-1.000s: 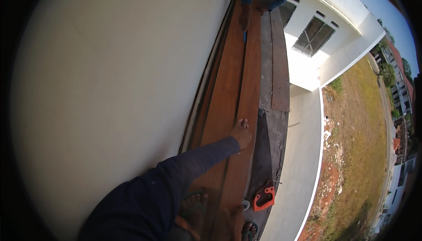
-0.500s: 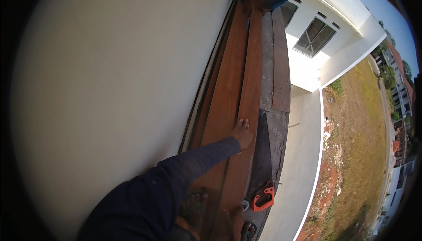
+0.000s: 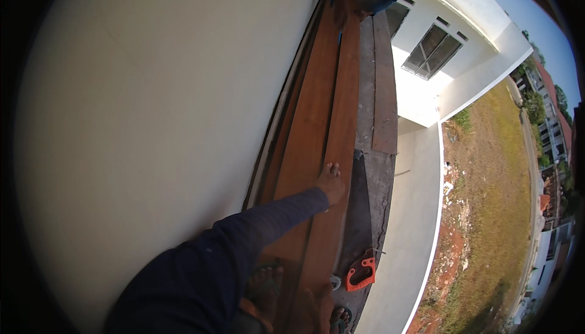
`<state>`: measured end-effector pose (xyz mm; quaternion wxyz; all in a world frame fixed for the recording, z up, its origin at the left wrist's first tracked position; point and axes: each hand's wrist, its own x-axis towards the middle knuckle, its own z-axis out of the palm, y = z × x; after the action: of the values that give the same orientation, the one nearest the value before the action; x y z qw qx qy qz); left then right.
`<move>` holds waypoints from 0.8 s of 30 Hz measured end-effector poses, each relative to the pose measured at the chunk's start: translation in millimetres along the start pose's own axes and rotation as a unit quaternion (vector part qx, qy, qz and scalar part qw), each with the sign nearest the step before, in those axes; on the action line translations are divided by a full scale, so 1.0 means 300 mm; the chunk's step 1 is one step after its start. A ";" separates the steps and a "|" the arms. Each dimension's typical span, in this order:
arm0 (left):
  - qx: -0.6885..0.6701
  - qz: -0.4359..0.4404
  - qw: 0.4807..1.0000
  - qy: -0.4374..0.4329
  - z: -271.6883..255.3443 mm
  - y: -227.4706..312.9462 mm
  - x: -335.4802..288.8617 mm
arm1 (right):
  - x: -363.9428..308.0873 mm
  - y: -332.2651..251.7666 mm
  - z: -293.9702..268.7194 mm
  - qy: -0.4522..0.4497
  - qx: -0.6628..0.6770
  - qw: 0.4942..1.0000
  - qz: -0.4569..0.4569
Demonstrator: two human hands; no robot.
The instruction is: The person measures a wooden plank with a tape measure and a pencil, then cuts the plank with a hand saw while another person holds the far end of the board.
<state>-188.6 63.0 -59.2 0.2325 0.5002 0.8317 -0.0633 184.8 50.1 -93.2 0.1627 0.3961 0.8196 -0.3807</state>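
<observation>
A long, narrow reddish-brown wooden plank [image 3: 343, 102] runs away from me along the ledge. My left hand [image 3: 330, 186], at the end of a dark blue sleeve, is bent closed on its upper face around mid-length. At the lower edge, my right hand [image 3: 317, 306] is closed about the plank's near part; its fingers are partly hidden and dim. Just left lies a wider plank [image 3: 304, 133] of the same colour, a thin dark gap between them. At the far end, another person's hands [image 3: 348, 14] touch the planks.
A handsaw with an orange handle [image 3: 360, 274] and dark blade [image 3: 358, 206] lies right of the plank on the concrete ledge [image 3: 381, 175]. A thin brown board [image 3: 384, 90] rests farther off. A cream wall [image 3: 140, 121] borders the left; rightward the ledge drops toward grassy ground [image 3: 487, 200].
The whole view has shifted slightly, so the planks and saw appear a little farther left. Both my hands keep their places on the plank.
</observation>
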 end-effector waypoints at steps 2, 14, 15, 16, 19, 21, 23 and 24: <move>0.001 -0.005 1.000 0.010 0.020 -0.004 0.010 | 0.000 -0.002 0.004 -0.001 -0.003 1.000 0.009; 0.004 -0.014 1.000 0.008 0.015 -0.004 0.015 | -0.005 -0.015 -0.003 0.008 -0.004 1.000 -0.012; -0.008 -0.011 1.000 0.004 0.020 -0.010 0.019 | -0.003 -0.008 0.001 0.009 -0.005 1.000 -0.018; -0.007 -0.008 1.000 0.000 0.013 -0.010 0.015 | -0.001 -0.001 0.005 0.012 -0.006 1.000 -0.022; -0.006 -0.003 1.000 -0.011 -0.012 -0.009 0.000 | 0.003 0.009 0.010 0.006 -0.013 1.000 -0.020; -0.007 -0.003 1.000 -0.017 -0.034 -0.006 -0.005 | 0.002 0.004 0.006 0.011 -0.012 1.000 -0.025; -0.018 -0.006 1.000 -0.006 -0.011 -0.014 0.005 | 0.001 0.000 0.007 0.012 -0.011 0.999 -0.031; -0.023 -0.007 1.000 -0.001 0.000 -0.017 0.011 | 0.002 0.000 0.009 0.013 -0.010 0.999 -0.031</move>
<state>-194.2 63.0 -61.3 0.2439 0.4889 0.8363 -0.0462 184.2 48.2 -95.4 0.1444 0.3737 0.8371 -0.3724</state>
